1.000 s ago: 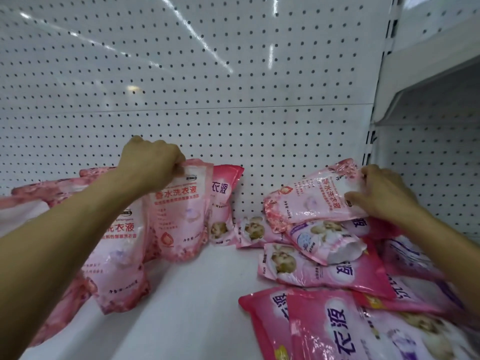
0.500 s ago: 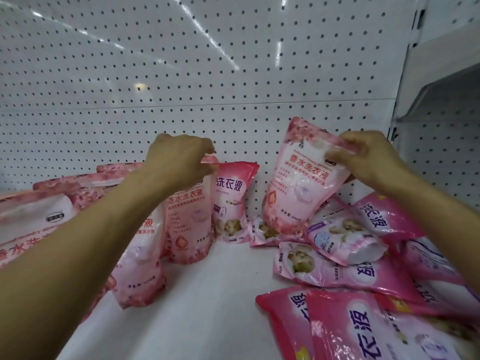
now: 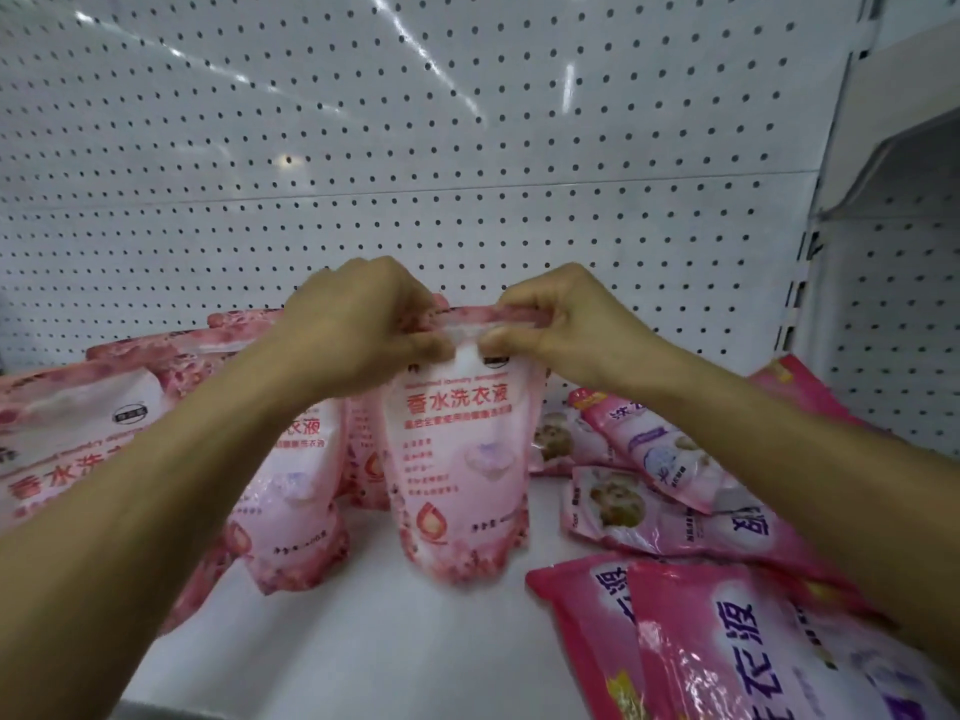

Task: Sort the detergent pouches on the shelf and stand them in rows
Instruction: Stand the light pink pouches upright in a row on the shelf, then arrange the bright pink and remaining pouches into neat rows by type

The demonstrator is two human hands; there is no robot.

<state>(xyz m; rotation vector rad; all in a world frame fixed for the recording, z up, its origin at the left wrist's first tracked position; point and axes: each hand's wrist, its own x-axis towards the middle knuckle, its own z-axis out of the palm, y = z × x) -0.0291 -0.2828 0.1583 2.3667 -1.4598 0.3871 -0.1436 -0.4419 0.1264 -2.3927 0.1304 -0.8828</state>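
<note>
A pale pink detergent pouch [image 3: 462,470] stands upright on the white shelf [image 3: 363,631] in the middle. My left hand [image 3: 358,330] and my right hand [image 3: 561,324] both pinch its top seam, thumbs in front. To its left, more pale pink pouches [image 3: 296,491] stand in a row that runs off toward the left edge. To the right, darker pink pouches [image 3: 670,459] lie flat in a loose heap, and two large ones [image 3: 727,652] lie near the front right corner.
A white pegboard wall [image 3: 467,148] backs the shelf. A white upright and another shelf section [image 3: 893,210] close off the right side. Bare shelf surface lies in front of the held pouch.
My right hand carried the pale pink pouch from the right heap to the middle and set it upright. My left hand let go of the row's pouch and took this one's top.
</note>
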